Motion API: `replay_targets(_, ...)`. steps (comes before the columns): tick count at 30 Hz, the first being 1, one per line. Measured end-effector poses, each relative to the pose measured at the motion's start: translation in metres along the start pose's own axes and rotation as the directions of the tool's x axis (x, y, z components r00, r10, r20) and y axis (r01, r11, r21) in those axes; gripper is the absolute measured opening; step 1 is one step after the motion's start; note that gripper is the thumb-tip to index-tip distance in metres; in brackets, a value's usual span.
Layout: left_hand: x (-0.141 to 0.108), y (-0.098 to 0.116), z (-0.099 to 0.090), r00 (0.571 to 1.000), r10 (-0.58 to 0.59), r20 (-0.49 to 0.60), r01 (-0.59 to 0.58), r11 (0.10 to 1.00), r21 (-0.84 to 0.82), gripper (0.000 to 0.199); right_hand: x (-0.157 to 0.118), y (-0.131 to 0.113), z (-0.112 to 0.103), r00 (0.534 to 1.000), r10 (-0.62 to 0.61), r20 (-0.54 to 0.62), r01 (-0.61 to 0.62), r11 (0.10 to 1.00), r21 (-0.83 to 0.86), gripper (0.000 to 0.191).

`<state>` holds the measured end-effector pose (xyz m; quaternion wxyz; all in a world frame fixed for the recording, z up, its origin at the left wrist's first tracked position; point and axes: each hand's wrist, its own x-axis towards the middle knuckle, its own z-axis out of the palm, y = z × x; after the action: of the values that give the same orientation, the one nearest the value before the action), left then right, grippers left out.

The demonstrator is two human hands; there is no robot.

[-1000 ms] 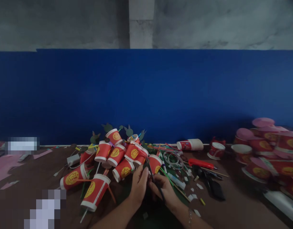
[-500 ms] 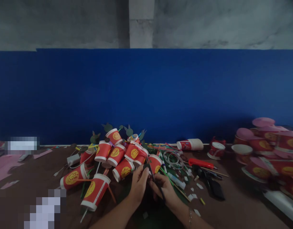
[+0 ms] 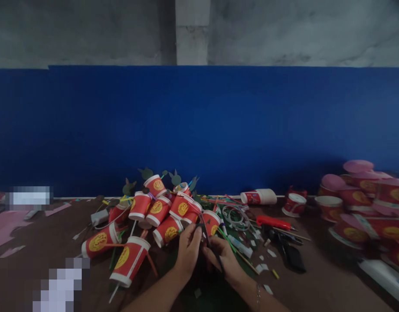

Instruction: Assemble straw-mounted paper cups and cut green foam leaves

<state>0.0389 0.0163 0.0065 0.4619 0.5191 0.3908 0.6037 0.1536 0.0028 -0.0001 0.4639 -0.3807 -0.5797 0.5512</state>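
Observation:
Near the table's front middle, my left hand [image 3: 188,250] is closed on a small dark piece, apparently dark paper, pinched between thumb and fingers. My right hand [image 3: 224,256] grips dark scissors [image 3: 206,229], whose blades point up and away between the hands, beside the dark piece. Just beyond the fingers lies a red paper cup [image 3: 211,222] with a yellow print. A heap of similar red cups [image 3: 158,209], some with straws, lies to the left of my hands. The exact outline of the dark piece is hard to make out.
Right of my hands are paper scraps [image 3: 262,268], a coiled clear tube [image 3: 235,216], a red-handled tool [image 3: 273,222] and a black glue gun [image 3: 289,249]. Cups with pink discs [image 3: 358,195] stand at the far right. Pink paper [image 3: 9,227] lies left. A blue panel [image 3: 199,130] rises behind.
Both hands stay in nearly the same place. The scissors and the dark piece between the hands have shifted very slightly.

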Motion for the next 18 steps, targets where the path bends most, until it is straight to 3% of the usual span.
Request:
replay_targets(7,-0.0009,0.0,0.001,1.0,-0.024,-0.019,0.024,0.999,-0.022,0.03,0.0001,-0.003,0.0014,1.0,0.003,-0.024,-0.005,0.997,-0.081,0.036)
replay_targets(18,0.0002,0.0002,0.0007,1.0,0.002,-0.031,-0.002,1.0,-0.014,0.03,0.0011,0.0014,0.0011,1.0,0.013,0.003,-0.013,1.0,-0.021,0.035)
